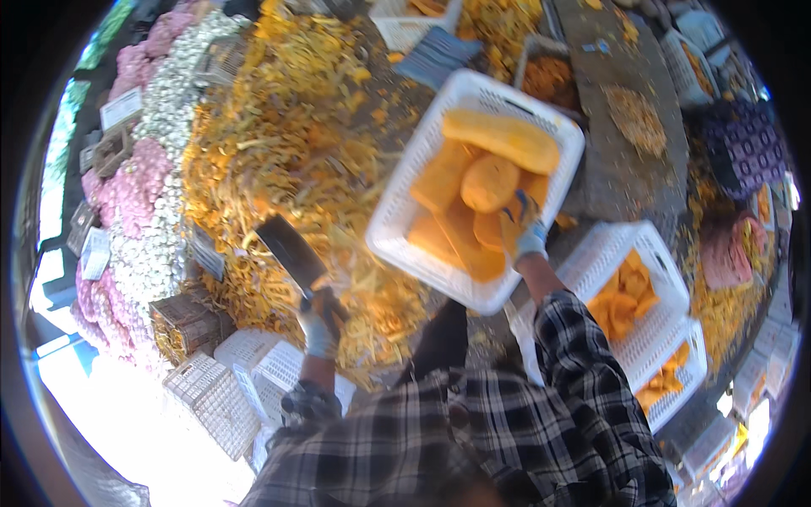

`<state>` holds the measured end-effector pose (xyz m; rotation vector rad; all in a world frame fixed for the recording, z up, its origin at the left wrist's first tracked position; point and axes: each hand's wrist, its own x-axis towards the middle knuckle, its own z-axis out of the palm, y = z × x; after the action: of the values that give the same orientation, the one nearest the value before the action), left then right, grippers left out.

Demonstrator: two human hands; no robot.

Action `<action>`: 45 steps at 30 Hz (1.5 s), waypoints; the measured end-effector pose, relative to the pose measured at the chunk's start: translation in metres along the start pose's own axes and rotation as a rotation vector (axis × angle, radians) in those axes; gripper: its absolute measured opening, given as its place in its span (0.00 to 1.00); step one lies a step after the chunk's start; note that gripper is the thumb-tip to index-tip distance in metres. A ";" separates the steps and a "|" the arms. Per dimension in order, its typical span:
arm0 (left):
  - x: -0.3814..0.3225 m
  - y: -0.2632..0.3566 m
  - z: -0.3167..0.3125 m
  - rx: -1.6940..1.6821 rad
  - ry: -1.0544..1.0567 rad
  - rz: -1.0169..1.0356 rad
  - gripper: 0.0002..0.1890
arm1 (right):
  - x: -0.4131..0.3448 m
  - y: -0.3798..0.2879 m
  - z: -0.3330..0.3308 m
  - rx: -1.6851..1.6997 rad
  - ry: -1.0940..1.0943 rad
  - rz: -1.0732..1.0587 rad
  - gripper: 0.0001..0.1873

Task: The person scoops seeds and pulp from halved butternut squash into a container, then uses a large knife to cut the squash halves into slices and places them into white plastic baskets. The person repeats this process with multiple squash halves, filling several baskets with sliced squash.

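My gloved left hand is closed round the handle of a cleaver, whose broad dark blade points up and to the left over a heap of peelings. My gloved right hand reaches into a white plastic crate, at its right side. Its fingers touch the orange squash pieces there; whether they grip one is hard to tell. Inside the crate lie a long peeled squash along the far side, a rounded piece in the middle and several large peeled chunks around it.
Yellow-orange peelings cover the floor ahead and left. White crates with orange pieces stand at my right, beyond them a pink sack. A grey board lies at upper right. Empty crates and piled white bulbs are at left.
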<state>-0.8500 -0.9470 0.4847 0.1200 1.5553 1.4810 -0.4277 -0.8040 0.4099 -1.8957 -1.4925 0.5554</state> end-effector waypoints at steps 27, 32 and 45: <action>-0.018 -0.027 0.027 0.471 -0.098 -0.144 0.09 | 0.213 0.037 -0.047 -0.292 -0.290 0.245 0.23; -0.031 -0.008 0.065 0.471 -0.153 -0.113 0.10 | 0.191 0.022 -0.052 -0.702 -0.483 0.266 0.46; -0.016 -0.032 0.012 0.456 -0.112 -0.227 0.09 | 0.238 0.043 -0.029 -0.893 -0.383 0.229 0.19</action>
<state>-0.8166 -0.9565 0.4693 0.2757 1.7277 0.9126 -0.3167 -0.5872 0.4149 -2.7835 -1.9919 0.3870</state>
